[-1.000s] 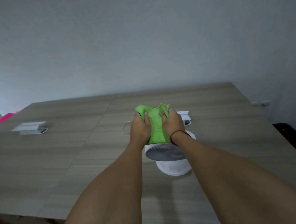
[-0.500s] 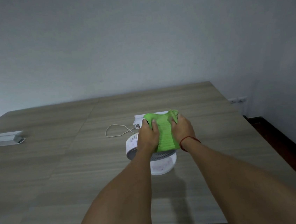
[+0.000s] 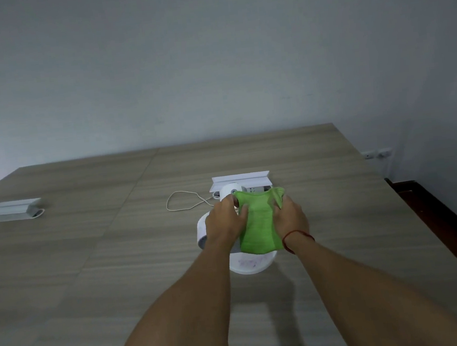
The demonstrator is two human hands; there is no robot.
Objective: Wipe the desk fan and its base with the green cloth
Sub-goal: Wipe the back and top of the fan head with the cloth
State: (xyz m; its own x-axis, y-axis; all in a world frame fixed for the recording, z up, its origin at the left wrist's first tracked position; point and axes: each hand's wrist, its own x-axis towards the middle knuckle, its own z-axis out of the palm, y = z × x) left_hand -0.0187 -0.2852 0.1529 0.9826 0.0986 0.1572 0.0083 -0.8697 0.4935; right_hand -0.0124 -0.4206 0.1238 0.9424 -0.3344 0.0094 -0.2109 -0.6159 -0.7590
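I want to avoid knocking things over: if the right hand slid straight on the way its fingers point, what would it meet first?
Probably the white rectangular power strip on the wooden table, just beyond the right hand holding the green cloth on the white desk fan; depth is unclear.

Green cloth (image 3: 259,226) now hangs lower over desk fan (image 3: 203,229) front, reaching the base (image 3: 251,265); rear motor hub newly exposed
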